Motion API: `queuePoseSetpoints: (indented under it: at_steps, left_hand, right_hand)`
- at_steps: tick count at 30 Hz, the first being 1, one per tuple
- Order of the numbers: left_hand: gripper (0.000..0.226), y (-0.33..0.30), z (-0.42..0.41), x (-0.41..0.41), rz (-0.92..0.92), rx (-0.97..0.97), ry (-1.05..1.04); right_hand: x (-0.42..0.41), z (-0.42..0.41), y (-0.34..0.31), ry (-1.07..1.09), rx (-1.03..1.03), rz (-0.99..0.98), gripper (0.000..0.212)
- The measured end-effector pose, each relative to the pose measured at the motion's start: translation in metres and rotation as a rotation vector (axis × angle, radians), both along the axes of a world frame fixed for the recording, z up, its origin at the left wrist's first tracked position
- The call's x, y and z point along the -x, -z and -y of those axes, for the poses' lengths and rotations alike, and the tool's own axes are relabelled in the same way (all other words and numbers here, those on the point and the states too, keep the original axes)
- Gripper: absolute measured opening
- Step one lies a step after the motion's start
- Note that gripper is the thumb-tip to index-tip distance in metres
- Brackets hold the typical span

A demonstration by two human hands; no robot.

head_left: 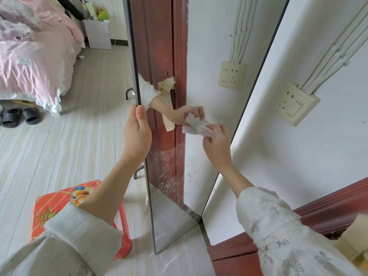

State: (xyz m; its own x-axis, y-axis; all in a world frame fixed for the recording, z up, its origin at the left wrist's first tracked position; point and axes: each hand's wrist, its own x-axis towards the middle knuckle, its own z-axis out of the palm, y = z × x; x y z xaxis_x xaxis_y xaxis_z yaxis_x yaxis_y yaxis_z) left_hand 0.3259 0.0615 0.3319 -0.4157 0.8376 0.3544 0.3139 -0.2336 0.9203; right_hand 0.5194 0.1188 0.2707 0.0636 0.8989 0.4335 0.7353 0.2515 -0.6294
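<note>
Gripping a tall, dark-edged mirror (205,46) by its left edge with the left hand (137,134), about halfway up. Thumb laid along the front, fingers curled round behind the edge and mostly hidden.

Pinching a crumpled white tissue (199,127) in the right hand (216,144), with the fingers (217,129) bent round it and a ring on one. Pressing the tissue against the glass, right of the pane's centre and level with the left hand.

Standing upright on the pale floor (89,126), that mirror, with its bottom right corner close against the white wall (298,166). Reflecting a red-brown door frame, a socket and the tissue hand. Streaked with whitish smears low on the glass.

Just right of the mirror's right edge, a cream wall socket (296,104) with conduit running up from it. Below that, along the foot of the wall, a red-brown skirting board (328,206).

Under the left forearm, on the floor, a red stool (55,204) with a printed top. Well apart, by the upper left corner of the floor:
- a bed (29,66) in pink covers
- dark slippers (20,116) at its foot
- a white nightstand (98,33) beyond
</note>
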Motion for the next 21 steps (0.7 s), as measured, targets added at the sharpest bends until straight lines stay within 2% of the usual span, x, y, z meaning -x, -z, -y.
queuePoseSetpoints:
  at_steps: [3,7,9,11,12,16,18,21]
  left_hand:
    - [0.034,-0.001,0.001,0.000,0.002,0.015,0.005]
    - [0.033,0.000,-0.001,0.000,0.008,0.043,0.002]
    - [0.032,0.002,-0.002,0.001,0.006,0.040,0.011]
    - [0.032,0.001,-0.001,0.003,-0.010,0.037,0.030]
    - [0.033,0.001,0.000,0.003,-0.021,0.035,0.041]
    - [0.034,-0.001,0.002,0.005,-0.029,0.020,0.046]
    - [0.034,0.000,0.002,0.005,-0.014,0.023,0.053]
    - [0.034,0.000,0.002,0.006,-0.002,0.025,0.050]
  right_hand:
    - [0.023,0.007,-0.010,-0.078,-0.086,-0.051,0.031]
    - [0.041,0.029,0.027,-0.159,-0.112,0.084,0.030]
    - [0.037,0.037,0.047,-0.258,0.084,0.150,0.027]
    - [0.031,0.041,0.056,-0.370,0.304,0.258,0.033]
    - [0.028,0.042,0.056,-0.378,0.343,0.298,0.034]
    - [0.023,0.037,0.026,-0.234,0.156,0.277,0.031]
    - [0.024,0.032,0.008,-0.173,0.022,0.182,0.030]
    - [0.040,0.033,-0.011,-0.223,-0.094,0.034,0.030]
